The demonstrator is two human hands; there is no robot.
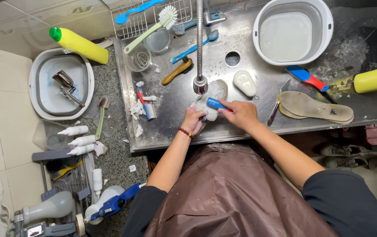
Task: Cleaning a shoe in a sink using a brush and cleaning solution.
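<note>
Left hand (193, 119) grips the soapy shoe (210, 98), toe pointing away under the faucet (200, 83); right hand (240, 113) presses a blue brush (217, 104) onto it.

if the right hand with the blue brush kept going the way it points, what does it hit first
The right hand points left across the sink, pressing a blue brush on the soapy shoe. Straight on, past the shoe, it would likely meet the left hand holding it, though depth is unclear.

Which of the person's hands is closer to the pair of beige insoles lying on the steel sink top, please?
The right hand, holding a blue brush on the shoe, is just beside the insoles. The left hand grips the shoe, farther away.
</note>
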